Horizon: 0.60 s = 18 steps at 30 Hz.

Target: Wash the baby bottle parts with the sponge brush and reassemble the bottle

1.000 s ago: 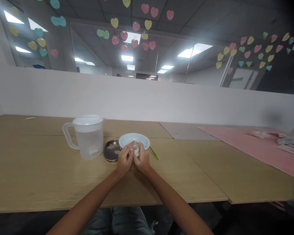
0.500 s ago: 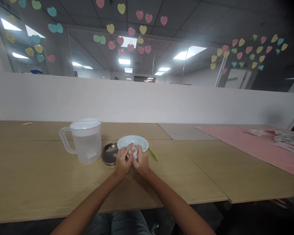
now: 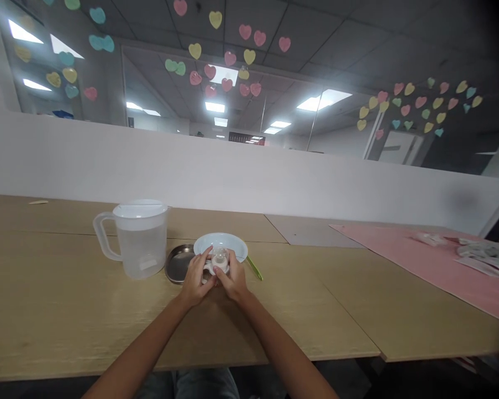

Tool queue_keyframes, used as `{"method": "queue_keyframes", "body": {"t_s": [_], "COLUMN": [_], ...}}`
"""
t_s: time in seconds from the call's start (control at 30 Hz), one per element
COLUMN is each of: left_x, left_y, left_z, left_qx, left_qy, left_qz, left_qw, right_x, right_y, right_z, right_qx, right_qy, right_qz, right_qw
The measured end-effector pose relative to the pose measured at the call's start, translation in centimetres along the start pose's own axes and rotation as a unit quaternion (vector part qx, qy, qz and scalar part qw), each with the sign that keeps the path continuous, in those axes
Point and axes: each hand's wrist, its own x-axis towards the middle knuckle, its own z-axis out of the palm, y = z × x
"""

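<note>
Between my two hands is a small white bottle with a clear domed cap (image 3: 220,259); a white loop like a handle shows at its left side. My left hand (image 3: 197,280) has its fingers curled round the left side. On the other side, my right hand (image 3: 233,277) grips it with the thumb across the front. The bottle's lower part is hidden by my hands. Just behind it lies a pale blue-white bowl (image 3: 205,241), partly covered by my fingers. A round metal dish (image 3: 177,265) sits left of my left hand, and a slim green tool (image 3: 255,268) lies right of the bowl.
A clear plastic pitcher (image 3: 143,249) with a lid and liquid inside stands at the left. On the right, a pink cloth (image 3: 399,260) carries crumpled fabric (image 3: 486,255). A small flat pale piece (image 3: 38,202) lies far left. The table's front edge is close to my lap.
My hands have shifted apart a little around the bottle, so more of its white body and side loop shows. The camera view has tilted slightly.
</note>
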Motion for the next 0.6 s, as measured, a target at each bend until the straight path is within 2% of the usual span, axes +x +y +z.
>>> {"method": "queue_keyframes", "body": {"t_s": [0.13, 0.3, 0.43, 0.6], "left_x": [0.2, 0.2, 0.3, 0.6], "left_y": [0.2, 0.4, 0.8, 1.5], "left_z": [0.6, 1.1, 0.9, 0.8], "left_qx": [0.058, 0.085, 0.078, 0.072], "left_qy": [0.002, 0.030, 0.032, 0.039], "left_qz": [-0.011, -0.016, -0.013, -0.049], "left_qw": [0.998, 0.996, 0.996, 0.995], "right_x": [0.1, 0.2, 0.3, 0.3], "right_y": [-0.2, -0.6, -0.7, -0.5], "right_z": [-0.2, -0.3, -0.3, -0.4], "right_qx": [-0.023, -0.034, -0.046, -0.048], "right_qy": [0.000, 0.037, 0.042, 0.055], "right_qz": [-0.021, -0.068, -0.059, -0.028], "right_qw": [1.000, 0.996, 0.996, 0.997]}}
